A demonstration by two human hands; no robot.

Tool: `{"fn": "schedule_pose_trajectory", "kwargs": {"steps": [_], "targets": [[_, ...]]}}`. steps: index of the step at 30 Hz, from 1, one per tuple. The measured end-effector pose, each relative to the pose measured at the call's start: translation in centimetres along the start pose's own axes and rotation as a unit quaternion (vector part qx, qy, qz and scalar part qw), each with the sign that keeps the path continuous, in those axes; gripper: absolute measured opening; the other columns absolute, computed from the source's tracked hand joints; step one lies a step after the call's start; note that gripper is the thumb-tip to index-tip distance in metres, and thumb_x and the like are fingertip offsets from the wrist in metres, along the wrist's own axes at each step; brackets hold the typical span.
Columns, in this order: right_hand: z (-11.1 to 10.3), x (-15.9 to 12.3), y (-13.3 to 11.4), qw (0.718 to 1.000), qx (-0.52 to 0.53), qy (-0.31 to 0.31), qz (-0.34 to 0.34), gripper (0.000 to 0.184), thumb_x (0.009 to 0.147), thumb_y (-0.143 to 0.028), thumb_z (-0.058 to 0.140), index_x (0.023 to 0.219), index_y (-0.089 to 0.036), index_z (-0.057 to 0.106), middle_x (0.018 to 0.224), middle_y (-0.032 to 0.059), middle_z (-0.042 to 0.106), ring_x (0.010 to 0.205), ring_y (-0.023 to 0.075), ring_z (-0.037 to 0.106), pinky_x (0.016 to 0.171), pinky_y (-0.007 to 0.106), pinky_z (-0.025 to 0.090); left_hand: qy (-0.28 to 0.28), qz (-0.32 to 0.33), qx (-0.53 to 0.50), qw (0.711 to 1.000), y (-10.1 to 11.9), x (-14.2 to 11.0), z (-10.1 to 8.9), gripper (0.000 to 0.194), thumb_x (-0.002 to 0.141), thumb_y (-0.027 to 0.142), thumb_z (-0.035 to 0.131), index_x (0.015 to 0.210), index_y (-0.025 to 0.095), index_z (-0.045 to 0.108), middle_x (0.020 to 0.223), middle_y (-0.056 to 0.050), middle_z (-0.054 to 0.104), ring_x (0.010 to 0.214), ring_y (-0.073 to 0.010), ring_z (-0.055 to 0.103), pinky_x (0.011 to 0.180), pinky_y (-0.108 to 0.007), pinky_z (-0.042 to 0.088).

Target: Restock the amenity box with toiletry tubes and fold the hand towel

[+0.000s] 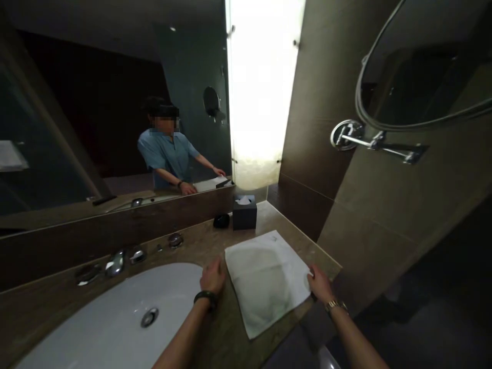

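Towel (261,282) lies flat, right hand (321,284) pinching its right edge, presumably steadying it; left hand (212,277) curls beside, grip unclear.

White cloth (265,282) on the counter (226,323), right grip (320,283) at its corner, left grip (213,275) beside the sink (103,318)

A brown counter (226,328) carries a white cloth (265,282), tissue box (245,216) and dark object (221,221).

Plain white cloth (265,282), brown counter (226,323) — faintly mottled, white basin (100,318), dark grey tissue box (244,218), blue shirt (175,156)
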State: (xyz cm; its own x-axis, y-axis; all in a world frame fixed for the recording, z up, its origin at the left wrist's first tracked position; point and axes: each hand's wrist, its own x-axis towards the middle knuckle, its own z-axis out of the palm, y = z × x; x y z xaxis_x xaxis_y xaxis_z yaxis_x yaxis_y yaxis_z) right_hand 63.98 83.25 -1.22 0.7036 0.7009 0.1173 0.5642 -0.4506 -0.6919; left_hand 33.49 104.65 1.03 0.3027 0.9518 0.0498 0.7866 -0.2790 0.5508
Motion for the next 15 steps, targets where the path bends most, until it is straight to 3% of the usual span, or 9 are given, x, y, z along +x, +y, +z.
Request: {"fn": "schedule_pose_trajectory", "kwargs": {"steps": [2, 5, 9, 12, 15], "targets": [[1.3, 1.7, -2.0, 1.0, -0.001, -0.013, -0.01, 0.041, 0.083, -0.022, 0.045, 0.12, -0.012, 0.057, 0.093, 0.0112, 0.07, 0.082, 0.0221, 0.065, 0.077, 0.032, 0.047, 0.01, -0.036, 0.028, 0.999, -1.4, 1.0, 1.2, 0.049, 0.094, 0.032, 0.047, 0.138, 0.011, 0.05, 0.142, -0.018, 0.051, 0.128, -0.042, 0.044, 0.101, -0.056, 0.042], [4.9, 4.1, -6.7, 0.998, 0.018, -0.047, -0.043, 0.045, 0.086, -0.024, 0.041, 0.129, -0.014, 0.052, 0.083, 0.0063, 0.067, 0.076, 0.021, 0.062, 0.073, 0.031, 0.045, 0.019, -0.048, 0.051, 0.997, -0.5, 3.8, 2.5, 0.059, 0.092, 0.049, 0.046, 0.135, 0.009, 0.051, 0.134, -0.022, 0.053, 0.126, -0.0443, 0.042, 0.1, -0.061, 0.04], [10.3, 6.6, -11.1, 0.988, 0.054, -0.124, -0.072, 0.043, 0.076, -0.021, 0.059, 0.119, -0.017, 0.062, 0.085, 0.0049, 0.068, 0.081, 0.0207, 0.063, 0.078, 0.031, 0.046, -0.006, -0.028, 0.03, 0.999, 2.2, 7.9, 3.8, 0.051, 0.081, 0.036, 0.064, 0.119, 0.003, 0.06, 0.124, -0.027, 0.058, 0.126, -0.0471, 0.043, 0.104, -0.063, 0.033], [11.2, 6.8, -10.5, 0.976, 0.114, -0.165, -0.082, 0.033, 0.073, -0.022, 0.064, 0.105, -0.019, 0.068, 0.096, 0.0063, 0.071, 0.089, 0.0204, 0.066, 0.086, 0.032, 0.049, -0.036, -0.02, -0.049, 0.998, 4.2, 9.0, 4.5, 0.033, 0.084, 0.017, 0.055, 0.114, 0.003, 0.06, 0.114, -0.024, 0.064, 0.114, -0.0375, 0.057, 0.1, -0.051, 0.043], [9.1, 5.7, -7.6, 0.97, 0.181, -0.159, -0.041, 0.045, 0.091, -0.04, 0.04, 0.121, -0.012, 0.058, 0.108, 0.0151, 0.07, 0.093, 0.0214, 0.069, 0.086, 0.035, 0.054, -0.055, 0.037, -0.149, 0.987, 7.7, 6.5, 6.3, 0.035, 0.082, 0.005, 0.046, 0.116, 0.008, 0.057, 0.116, -0.016, 0.065, 0.109, -0.0226, 0.061, 0.097, -0.034, 0.047]]}}
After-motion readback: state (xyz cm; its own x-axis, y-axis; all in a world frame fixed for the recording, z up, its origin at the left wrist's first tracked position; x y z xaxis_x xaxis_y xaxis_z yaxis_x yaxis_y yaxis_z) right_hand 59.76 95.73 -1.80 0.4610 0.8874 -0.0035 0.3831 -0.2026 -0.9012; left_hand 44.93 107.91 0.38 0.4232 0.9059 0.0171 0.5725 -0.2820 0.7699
